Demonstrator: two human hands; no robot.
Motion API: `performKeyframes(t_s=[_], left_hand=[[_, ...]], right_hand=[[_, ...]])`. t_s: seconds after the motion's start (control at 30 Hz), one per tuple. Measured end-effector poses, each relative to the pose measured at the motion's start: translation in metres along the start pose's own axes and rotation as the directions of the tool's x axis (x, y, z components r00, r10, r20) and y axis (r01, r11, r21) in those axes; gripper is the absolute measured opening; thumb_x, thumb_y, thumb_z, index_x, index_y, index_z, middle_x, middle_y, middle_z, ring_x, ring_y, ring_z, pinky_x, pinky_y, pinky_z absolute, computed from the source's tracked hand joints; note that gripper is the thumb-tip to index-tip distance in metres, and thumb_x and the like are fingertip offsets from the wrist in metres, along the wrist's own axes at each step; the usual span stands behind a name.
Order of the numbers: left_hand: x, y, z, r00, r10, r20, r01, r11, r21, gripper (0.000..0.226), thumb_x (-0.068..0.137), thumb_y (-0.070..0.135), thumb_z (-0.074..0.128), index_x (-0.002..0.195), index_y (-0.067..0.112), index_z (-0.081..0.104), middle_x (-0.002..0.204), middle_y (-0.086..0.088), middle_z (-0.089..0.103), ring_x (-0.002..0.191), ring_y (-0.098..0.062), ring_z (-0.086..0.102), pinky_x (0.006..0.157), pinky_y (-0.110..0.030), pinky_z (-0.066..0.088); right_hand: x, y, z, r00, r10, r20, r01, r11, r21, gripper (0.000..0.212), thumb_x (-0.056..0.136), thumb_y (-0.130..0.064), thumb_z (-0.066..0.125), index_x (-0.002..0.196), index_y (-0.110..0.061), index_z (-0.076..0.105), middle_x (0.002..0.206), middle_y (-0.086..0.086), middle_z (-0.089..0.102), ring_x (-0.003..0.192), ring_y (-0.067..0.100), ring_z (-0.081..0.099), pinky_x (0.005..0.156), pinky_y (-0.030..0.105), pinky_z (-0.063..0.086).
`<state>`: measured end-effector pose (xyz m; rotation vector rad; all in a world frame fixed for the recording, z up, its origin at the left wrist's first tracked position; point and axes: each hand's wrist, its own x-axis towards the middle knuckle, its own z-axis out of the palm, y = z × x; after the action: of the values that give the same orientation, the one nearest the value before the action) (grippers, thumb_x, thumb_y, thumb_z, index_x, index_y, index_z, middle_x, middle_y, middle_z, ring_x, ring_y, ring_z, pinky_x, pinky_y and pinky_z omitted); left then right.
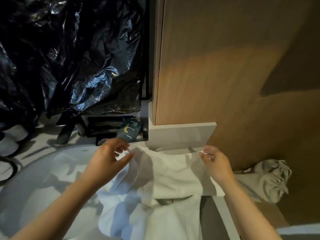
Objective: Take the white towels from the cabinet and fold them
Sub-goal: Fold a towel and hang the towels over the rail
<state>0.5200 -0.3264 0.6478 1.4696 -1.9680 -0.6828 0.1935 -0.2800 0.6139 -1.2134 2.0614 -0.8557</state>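
A white towel (pixel 166 172) hangs spread in front of me over more white cloth (pixel 143 220) lower down. My left hand (pixel 107 158) pinches the towel's upper left corner between thumb and fingers. My right hand (pixel 216 161) pinches the upper right corner, and the top edge sags between the two hands. The towel's lower part drapes down between my forearms.
A wooden cabinet panel (pixel 225 66) fills the right side above a grey base block (pixel 180 135). A shiny black plastic bag (pixel 69 58) hangs at left. Dark packets (pixel 129 131) lie on a grey counter (pixel 34 170). A crumpled grey cloth (pixel 270 179) sits at right.
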Motion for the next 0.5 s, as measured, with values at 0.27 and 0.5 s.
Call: performKeyframes(t_s=[0.27, 0.5], left_hand=[[-0.089, -0.011, -0.013, 0.991, -0.093, -0.095, 0.09, 0.995, -0.035, 0.028, 0.071, 0.029, 0.085, 0.079, 0.032, 0.058, 0.091, 0.016, 0.059, 0.076, -0.009, 0.06, 0.06, -0.014, 0.047], [-0.108, -0.025, 0.006, 0.993, 0.105, -0.058, -0.101, 0.993, 0.068, 0.033, 0.067, 0.028, 0.086, 0.087, 0.024, 0.06, 0.085, 0.018, 0.049, 0.073, -0.001, 0.05, 0.063, -0.013, 0.043]], right_hand=[[-0.042, -0.032, 0.058, 0.964, -0.162, 0.211, 0.149, 0.986, 0.076, 0.017, 0.094, -0.014, 0.062, 0.109, -0.022, 0.066, 0.107, -0.012, 0.065, 0.092, -0.005, 0.059, 0.07, 0.001, 0.042], [-0.059, -0.036, 0.072, 0.943, -0.184, 0.277, 0.169, 0.983, 0.078, 0.017, 0.093, -0.018, 0.062, 0.096, -0.035, 0.064, 0.101, -0.016, 0.067, 0.089, -0.008, 0.06, 0.072, 0.006, 0.044]])
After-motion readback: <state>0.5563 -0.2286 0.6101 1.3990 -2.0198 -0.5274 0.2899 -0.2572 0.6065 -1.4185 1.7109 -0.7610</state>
